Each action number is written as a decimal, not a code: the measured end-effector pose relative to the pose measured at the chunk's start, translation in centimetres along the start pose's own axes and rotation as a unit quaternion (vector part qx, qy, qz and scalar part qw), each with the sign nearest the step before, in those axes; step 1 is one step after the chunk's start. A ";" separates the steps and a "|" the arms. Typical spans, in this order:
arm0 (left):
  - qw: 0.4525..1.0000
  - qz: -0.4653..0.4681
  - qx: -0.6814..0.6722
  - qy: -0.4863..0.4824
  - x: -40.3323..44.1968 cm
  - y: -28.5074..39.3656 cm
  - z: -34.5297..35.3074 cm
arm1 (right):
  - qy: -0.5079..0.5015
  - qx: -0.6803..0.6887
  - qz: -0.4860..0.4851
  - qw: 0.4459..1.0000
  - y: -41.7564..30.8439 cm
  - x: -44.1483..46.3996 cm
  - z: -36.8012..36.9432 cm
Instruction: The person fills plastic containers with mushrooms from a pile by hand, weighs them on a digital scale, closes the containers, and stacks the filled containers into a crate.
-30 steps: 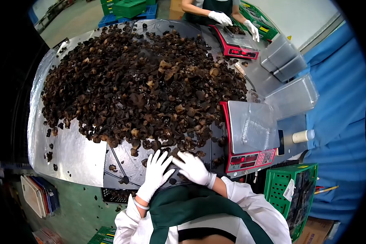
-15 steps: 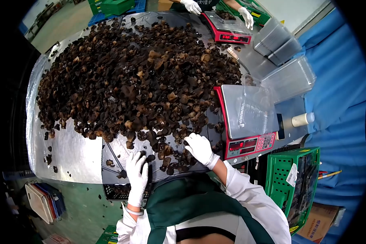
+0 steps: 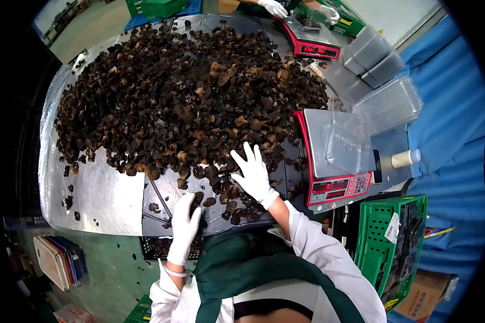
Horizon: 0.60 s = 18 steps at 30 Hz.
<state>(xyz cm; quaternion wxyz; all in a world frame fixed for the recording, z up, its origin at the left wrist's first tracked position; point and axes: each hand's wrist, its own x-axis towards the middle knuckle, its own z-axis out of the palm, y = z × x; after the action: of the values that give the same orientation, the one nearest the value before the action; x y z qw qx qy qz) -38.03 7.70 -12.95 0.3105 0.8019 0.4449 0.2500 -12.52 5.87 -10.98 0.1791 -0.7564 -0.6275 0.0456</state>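
Observation:
A broad heap of dark brown wood ear mushrooms (image 3: 161, 102) covers much of the metal table (image 3: 110, 196). My right hand (image 3: 253, 177), in a white glove, is spread over the heap's near edge, with nothing visible in its grasp. Gloved in white too, my left hand (image 3: 185, 226) is at the table's near edge, thumb apart from the fingers. Close to its fingertips lies a dark mushroom piece (image 3: 198, 198). Between and beside the hands is a small loose group of mushrooms (image 3: 234, 210).
Right of the heap, a red scale (image 3: 337, 185) bears a clear plastic tray (image 3: 346, 142). Stacked clear containers (image 3: 373, 56) stand behind it. A co-worker's gloved hand (image 3: 273, 8) is near another red scale (image 3: 318, 51). A green crate (image 3: 369, 231) stands at the right.
My right hand has moved forward and its fingers have spread. My left hand has shifted slightly, its thumb now apart from the fingers. The view has shifted a little.

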 end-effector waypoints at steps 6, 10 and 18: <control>0.999 0.014 -0.046 -0.025 -1.3 0.4 2.7 | -0.105 0.015 -0.184 0.977 -3.6 -4.4 1.4; 0.998 0.005 -0.066 0.001 -2.0 -0.1 2.2 | -0.129 0.099 -0.233 0.959 -3.3 -6.5 -1.1; 0.987 0.084 -0.006 -0.134 -2.5 2.3 1.8 | 0.055 0.169 -0.031 0.984 3.7 -1.6 -1.4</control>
<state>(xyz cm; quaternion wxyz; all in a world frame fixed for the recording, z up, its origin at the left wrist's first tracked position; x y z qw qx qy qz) -36.67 4.10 -12.85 0.3501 0.8608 0.3286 0.1688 -8.99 3.48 -11.10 0.3399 -0.6966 -0.6233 0.1034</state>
